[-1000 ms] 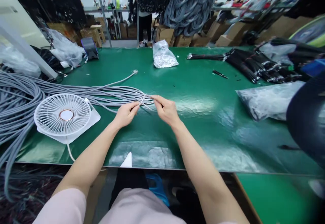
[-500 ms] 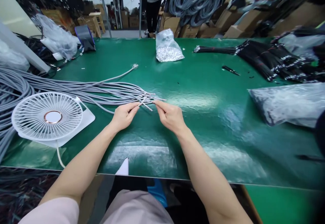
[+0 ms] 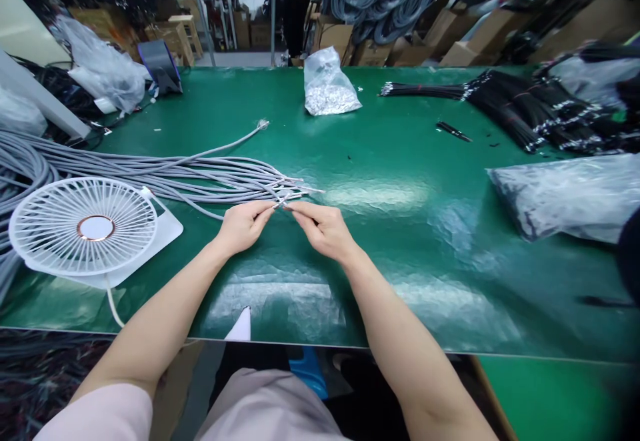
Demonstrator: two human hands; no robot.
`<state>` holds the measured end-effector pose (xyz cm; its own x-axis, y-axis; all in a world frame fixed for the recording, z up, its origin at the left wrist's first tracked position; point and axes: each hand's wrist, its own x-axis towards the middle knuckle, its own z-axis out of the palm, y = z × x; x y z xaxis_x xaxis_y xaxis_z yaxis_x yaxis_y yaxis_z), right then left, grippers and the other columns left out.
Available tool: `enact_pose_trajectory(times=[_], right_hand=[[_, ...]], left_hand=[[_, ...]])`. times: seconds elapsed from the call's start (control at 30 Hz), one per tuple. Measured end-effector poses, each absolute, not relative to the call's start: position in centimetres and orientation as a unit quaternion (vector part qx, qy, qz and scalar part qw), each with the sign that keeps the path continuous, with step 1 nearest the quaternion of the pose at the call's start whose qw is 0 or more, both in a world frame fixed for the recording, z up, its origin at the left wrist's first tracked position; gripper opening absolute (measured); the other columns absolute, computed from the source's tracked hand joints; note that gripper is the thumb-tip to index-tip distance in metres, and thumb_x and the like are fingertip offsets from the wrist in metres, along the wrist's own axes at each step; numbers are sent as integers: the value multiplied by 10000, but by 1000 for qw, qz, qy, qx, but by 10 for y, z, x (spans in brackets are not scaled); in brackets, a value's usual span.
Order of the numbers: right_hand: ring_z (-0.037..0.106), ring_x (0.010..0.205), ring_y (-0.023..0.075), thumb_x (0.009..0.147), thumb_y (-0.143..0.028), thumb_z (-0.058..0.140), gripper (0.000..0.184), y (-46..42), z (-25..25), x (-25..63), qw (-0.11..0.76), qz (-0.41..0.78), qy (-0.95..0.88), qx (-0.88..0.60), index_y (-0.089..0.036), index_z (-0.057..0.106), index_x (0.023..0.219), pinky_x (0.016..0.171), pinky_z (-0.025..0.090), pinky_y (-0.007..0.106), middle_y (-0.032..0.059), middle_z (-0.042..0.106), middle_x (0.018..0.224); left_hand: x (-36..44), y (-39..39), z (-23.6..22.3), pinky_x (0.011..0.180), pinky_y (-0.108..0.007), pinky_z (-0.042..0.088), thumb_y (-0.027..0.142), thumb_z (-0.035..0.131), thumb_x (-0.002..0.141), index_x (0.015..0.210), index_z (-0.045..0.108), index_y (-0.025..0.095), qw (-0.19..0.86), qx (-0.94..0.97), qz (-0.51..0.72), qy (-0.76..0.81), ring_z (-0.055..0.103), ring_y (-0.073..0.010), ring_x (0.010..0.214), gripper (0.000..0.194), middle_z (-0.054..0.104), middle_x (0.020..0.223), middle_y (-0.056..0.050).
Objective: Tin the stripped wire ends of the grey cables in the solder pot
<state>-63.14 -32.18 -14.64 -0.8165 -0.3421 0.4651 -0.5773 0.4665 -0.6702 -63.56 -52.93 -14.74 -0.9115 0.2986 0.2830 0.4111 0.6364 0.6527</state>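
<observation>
My feed is filled by the green bench [image 3: 400, 294], with cardboard boxes [image 3: 367, 54] stacked beyond it at 12 o'clock. A thick run of grey cables [image 3: 150, 181] sweeps in from 9 o'clock, and its loose ends lie just ahead of my hands, with one plug [image 3: 263, 123] reaching out toward 11 o'clock. A white fan [image 3: 85, 227] sits on top of the bench at 9 o'clock. A black cable bundle [image 3: 515, 111] lies at 2 o'clock and a clear bag [image 3: 565, 197] at 3 o'clock, while a smaller bag of silver parts [image 3: 327, 87] sits at 12 o'clock.

My left hand [image 3: 243, 227] and right hand [image 3: 323, 231] are close together at the cable ends, both pinched nearly shut around a pale wire [image 3: 285, 199]. At this size, I cannot tell whether either hand truly has hold of it.
</observation>
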Motion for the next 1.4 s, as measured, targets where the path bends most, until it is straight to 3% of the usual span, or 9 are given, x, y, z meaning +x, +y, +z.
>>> enact_pose_trajectory(times=[0.1, 0.27, 0.47, 0.7, 0.83, 0.97, 1.2, 1.4], right_hand=[[713, 860, 193, 917, -262, 462, 303, -318, -146, -632, 148, 456, -844, 239, -207, 722, 1065, 746, 527, 286, 61, 757, 1006], [678, 658, 188, 898, -263, 479, 294, -312, -148, -636, 127, 362, -903, 191, -237, 730, 1048, 581, 448, 278, 44, 767, 867], [682, 689, 202, 908, -269, 466, 296, -317, -151, -635, 130, 345, -909, 194, -246, 727, 1046, 611, 444, 289, 47, 765, 871], [666, 654, 185, 912, -276, 459, 307, -317, -152, -637, 115, 372, -900, 198, -236, 719, 1070, 574, 436, 272, 43, 755, 819], [673, 688, 191, 909, -272, 455, 308, -325, -150, -633, 103, 387, -896, 192, -223, 719, 1061, 628, 469, 287, 54, 756, 866], [681, 790, 164, 923, -281, 447, 291, -334, -142, -621, 58, 471, -828, 299, -233, 716, 1021, 730, 503, 269, 38, 749, 950], [648, 667, 169, 908, -268, 458, 274, -324, -146, -628, 93, 422, -878, 207, -225, 718, 984, 606, 445, 273, 33, 748, 843], [588, 563, 157, 913, -287, 448, 283, -325, -151, -632, 86, 380, -903, 181, -241, 712, 1003, 545, 381, 268, 20, 714, 733]], left_hand=[[-637, -530, -146, 817, -296, 502, 362, 452, 920, 1063, 719, 195, 72, -180, -401, -895, 688, -210, 901, 345, 751, 1014, -59], [-637, -532, -144, 817, -278, 492, 368, 443, 924, 1049, 716, 175, 69, -171, -424, -887, 677, -198, 893, 357, 749, 991, -51], [-638, -532, -146, 901, -295, 481, 366, 450, 923, 1053, 713, 174, 64, -175, -431, -883, 669, -215, 989, 350, 743, 1029, -58], [-638, -532, -146, 826, -292, 494, 375, 450, 921, 1052, 717, 185, 68, -179, -415, -890, 684, -211, 894, 353, 752, 985, -60], [-636, -529, -145, 792, -289, 486, 366, 458, 913, 1043, 723, 197, 60, -191, -396, -896, 682, -214, 898, 340, 748, 1020, -60], [-636, -527, -145, 767, -275, 475, 370, 446, 917, 959, 733, 211, 42, -182, -371, -910, 672, -197, 845, 331, 753, 942, -39], [-639, -534, -137, 725, -256, 482, 376, 454, 897, 937, 728, 150, 47, -147, -465, -872, 634, -169, 748, 358, 729, 823, -27], [-637, -534, -135, 705, -258, 468, 390, 459, 889, 939, 734, 140, 41, -151, -462, -873, 626, -173, 736, 375, 726, 809, -32]])
